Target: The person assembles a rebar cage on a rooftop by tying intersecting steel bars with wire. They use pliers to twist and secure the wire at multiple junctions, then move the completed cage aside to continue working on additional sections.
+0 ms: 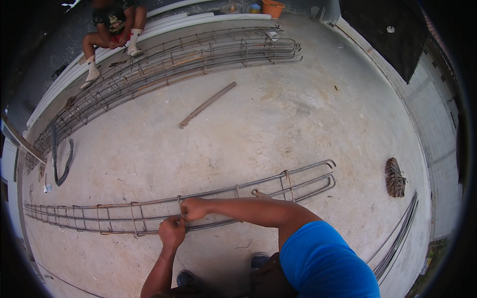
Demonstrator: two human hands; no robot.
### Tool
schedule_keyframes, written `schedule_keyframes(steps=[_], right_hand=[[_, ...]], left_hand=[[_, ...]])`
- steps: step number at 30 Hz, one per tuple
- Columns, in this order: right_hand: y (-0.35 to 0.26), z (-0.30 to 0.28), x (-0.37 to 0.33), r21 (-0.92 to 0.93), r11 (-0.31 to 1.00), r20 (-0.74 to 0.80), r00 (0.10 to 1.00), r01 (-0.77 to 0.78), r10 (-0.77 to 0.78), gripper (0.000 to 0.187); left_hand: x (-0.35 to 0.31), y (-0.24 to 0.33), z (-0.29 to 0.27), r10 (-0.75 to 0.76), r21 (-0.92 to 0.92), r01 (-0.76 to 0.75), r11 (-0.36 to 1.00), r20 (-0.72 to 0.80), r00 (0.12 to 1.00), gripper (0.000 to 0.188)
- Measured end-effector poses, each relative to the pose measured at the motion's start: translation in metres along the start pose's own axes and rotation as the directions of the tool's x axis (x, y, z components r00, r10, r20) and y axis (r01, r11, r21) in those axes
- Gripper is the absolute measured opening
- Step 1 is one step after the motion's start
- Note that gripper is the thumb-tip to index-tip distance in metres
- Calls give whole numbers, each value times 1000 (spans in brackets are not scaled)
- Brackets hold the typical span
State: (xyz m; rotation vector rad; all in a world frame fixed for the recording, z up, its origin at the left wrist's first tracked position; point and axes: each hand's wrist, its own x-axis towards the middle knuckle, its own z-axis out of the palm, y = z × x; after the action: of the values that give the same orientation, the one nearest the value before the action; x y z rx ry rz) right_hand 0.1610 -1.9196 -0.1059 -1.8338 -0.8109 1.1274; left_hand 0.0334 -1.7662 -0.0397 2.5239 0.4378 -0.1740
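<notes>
A long rebar cage (pixel 134 203) of steel bars and square stirrups lies across the floor in front of me. My left hand (pixel 172 231) is closed at its near lower side, beside one stirrup. Just above, my right hand (pixel 195 208) is closed at the same stirrup, its forearm crossing over the cage's right part. The two hands almost touch; whatever is pinched in their fingers is too small to make out. A brownish bar with a ringed end (pixel 255 192) shows partly behind my right forearm. Hooked bar ends (pixel 332 163) form the cage's right end.
More rebar cages (pixel 169 62) lie at the back, beside white pipes (pixel 198 20) and a seated person (pixel 112 30). A wooden stick (pixel 207 105) lies mid-floor. To the right are bundled stirrups (pixel 395 178) and loose rods (pixel 400 238); a dark hose (pixel 62 164) is at left.
</notes>
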Motion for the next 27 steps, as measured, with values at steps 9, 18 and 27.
schedule_keyframes(steps=[9, 18, 27], right_hand=[[-1, 2, 2, 449, 887, -17, 992, -104, 125, 19], [-9, 1, 3, 125, 990, -91, 993, -66, 78, 19], [-44, 13, -13, 238, 960, -406, 882, -150, 238, 30]], left_hand=[[-2, 3, -2, 112, 96, -111, 989, -13, 994, 31], [-8, -1, 11, 251, 213, -222, 951, -121, 960, 24], [-8, -4, 5, 179, 192, -157, 969, -103, 978, 21]])
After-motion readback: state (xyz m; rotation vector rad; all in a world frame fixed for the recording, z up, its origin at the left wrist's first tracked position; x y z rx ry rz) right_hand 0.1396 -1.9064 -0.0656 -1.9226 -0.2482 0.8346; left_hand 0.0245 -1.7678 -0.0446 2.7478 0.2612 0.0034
